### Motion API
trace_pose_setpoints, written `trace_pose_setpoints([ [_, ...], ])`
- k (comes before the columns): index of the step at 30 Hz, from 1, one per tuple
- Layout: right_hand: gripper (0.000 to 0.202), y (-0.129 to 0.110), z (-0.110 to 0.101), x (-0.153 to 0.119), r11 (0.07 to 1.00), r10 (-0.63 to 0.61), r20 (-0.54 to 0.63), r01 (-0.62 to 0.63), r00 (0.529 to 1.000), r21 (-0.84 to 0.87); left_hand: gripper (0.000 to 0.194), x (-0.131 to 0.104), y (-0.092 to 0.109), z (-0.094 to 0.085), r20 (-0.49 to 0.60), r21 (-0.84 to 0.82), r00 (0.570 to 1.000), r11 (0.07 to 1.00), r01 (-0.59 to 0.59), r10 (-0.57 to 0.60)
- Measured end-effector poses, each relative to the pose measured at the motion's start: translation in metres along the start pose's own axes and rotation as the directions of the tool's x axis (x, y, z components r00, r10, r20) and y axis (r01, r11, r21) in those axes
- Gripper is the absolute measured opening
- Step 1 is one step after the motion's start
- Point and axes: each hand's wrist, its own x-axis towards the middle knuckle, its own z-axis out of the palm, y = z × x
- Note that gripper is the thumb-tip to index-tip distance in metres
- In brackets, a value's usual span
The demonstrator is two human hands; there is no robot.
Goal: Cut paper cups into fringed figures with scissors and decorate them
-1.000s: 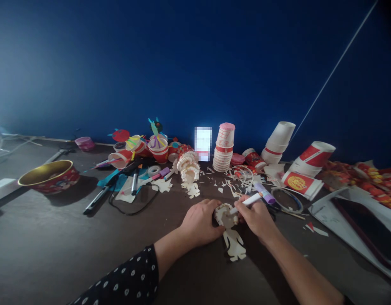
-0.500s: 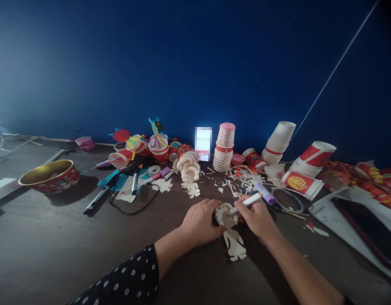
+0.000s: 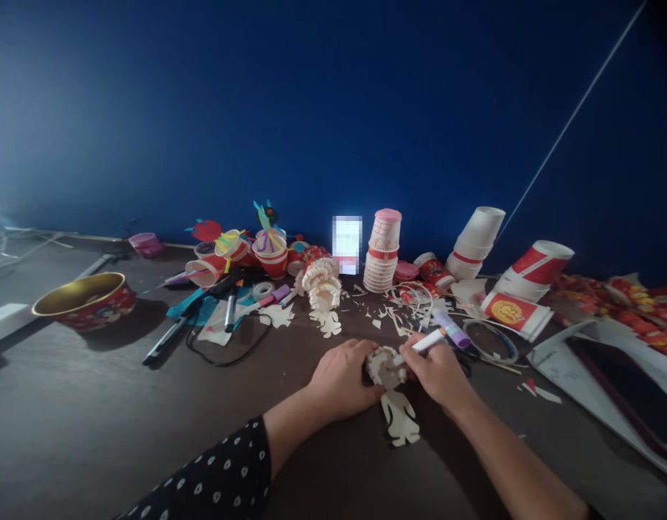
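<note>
A cream paper figure (image 3: 401, 419) lies flat on the dark table, its round head edged with curled paper strips. My left hand (image 3: 344, 379) curves around the left side of that head, fingers and thumb gripping its rim. In my right hand (image 3: 439, 372) is a white marker (image 3: 424, 342), pinched and slanted so that its tip meets the inside of the head. Whatever mark lies under the tip is too small to make out. Beyond my hands sits a cluster of similar curled-edge paper figures (image 3: 323, 295).
A stack of paper cups (image 3: 383, 253) stands at the back beside a bright, blurred screen (image 3: 347, 245). To the left are a gold-lined bowl (image 3: 89, 300) and markers (image 3: 174, 336). On the right lie a purple glue stick (image 3: 452, 331), more cups (image 3: 533, 271) and a dark phone (image 3: 626, 390).
The marker has shifted very slightly within the paper head, its angle a little different. My left hand and the paper figure stay in place.
</note>
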Motion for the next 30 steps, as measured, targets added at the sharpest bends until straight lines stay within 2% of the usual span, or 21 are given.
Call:
trace_pose_setpoints([
  [5, 0.019, 0.003, 0.001, 0.0, 0.996, 0.043, 0.019, -0.044, 0.999, 0.075, 0.048, 0.0, 0.0, 0.001, -0.003, 0.002, 1.0, 1.0, 0.007, -0.007],
  [15, 0.016, 0.002, 0.003, 0.0, 0.955, 0.169, -0.025, -0.157, 0.985, 0.25, 0.047, 0.0, 0.0, 0.001, -0.01, -0.002, 1.0, 1.0, -0.009, 0.009],
  [19, 0.016, -0.003, 0.002, 0.001, 0.898, 0.261, -0.056, -0.221, 0.964, 0.381, 0.048, 0.0, 0.0, 0.0, -0.002, -0.007, 1.0, 1.0, 0.006, -0.006],
  [24, 0.017, -0.007, -0.003, 0.004, 0.78, 0.409, -0.139, -0.267, 0.902, 0.565, 0.051, 0.0, -0.001, 0.002, -0.02, -0.014, 1.0, 1.0, 0.004, -0.005],
  [30, 0.017, -0.01, -0.004, 0.003, 0.723, 0.444, -0.153, -0.252, 0.883, 0.643, 0.05, 0.0, -0.003, 0.003, -0.03, -0.037, 1.0, 0.999, 0.006, -0.007],
])
